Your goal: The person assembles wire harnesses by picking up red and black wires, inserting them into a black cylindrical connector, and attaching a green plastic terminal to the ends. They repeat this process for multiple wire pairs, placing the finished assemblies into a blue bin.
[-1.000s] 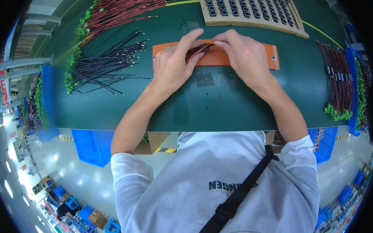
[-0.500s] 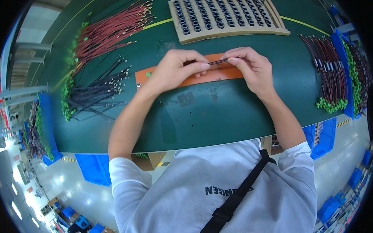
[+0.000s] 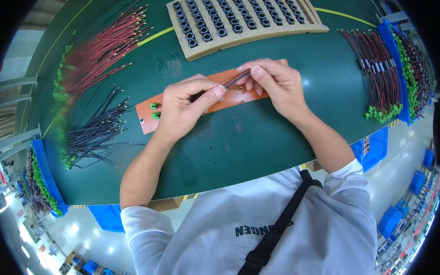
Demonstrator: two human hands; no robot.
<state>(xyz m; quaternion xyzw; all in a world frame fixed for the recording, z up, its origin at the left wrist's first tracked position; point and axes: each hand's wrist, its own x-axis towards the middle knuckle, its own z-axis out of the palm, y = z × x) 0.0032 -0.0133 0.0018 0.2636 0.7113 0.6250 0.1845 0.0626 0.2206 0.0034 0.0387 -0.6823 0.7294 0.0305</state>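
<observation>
Both hands hold a thin pair of wires (image 3: 236,78), one red and one black, just above an orange board (image 3: 228,96) lying on the green table (image 3: 258,136). My left hand (image 3: 187,107) pinches the wires' left part between thumb and forefinger. The right end of them is pinched in the fingertips of my right hand (image 3: 276,84). Two small green connectors (image 3: 154,110) sit on the board's left end, beside my left hand.
A cardboard tray of black ring parts (image 3: 240,18) lies at the back. Red wires (image 3: 105,49) and black wires (image 3: 96,129) lie at the left. Finished red-black wire bundles with green connectors (image 3: 380,83) lie at the right beside blue bins (image 3: 396,49).
The view has shifted, so the table and hands sit lower and more central. Both hands have kept their pinch on the wires over the orange board.
</observation>
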